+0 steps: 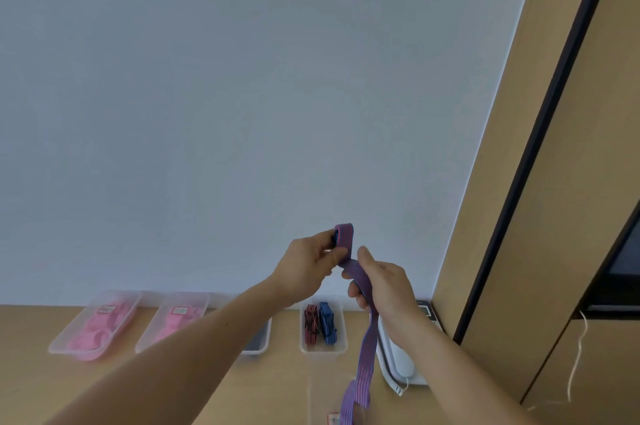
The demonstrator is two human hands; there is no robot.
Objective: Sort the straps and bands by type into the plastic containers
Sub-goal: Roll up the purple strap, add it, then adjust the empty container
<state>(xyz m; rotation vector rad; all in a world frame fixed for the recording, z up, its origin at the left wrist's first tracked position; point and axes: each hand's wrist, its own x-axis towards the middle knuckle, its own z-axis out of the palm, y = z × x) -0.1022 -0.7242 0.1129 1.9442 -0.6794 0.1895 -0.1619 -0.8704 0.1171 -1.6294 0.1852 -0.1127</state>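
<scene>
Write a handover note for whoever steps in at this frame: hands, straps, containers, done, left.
Left hand pinches the rolled end of the striped strap; right hand grips it lower, tail hanging down.
Done: pink bands in the first container and second container; red roll and blue roll in the fourth container.
Left: finish rolling this strap, then bin it, probably with the striped rolls.
Third container: contents mostly hidden by the arm.

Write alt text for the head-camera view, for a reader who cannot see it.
Two hands hold a purple striped strap above a wooden table: the left hand pinches its rolled end, the right hand grips the hanging length. Behind, clear containers hold pink bands and two rolled striped straps.
</scene>
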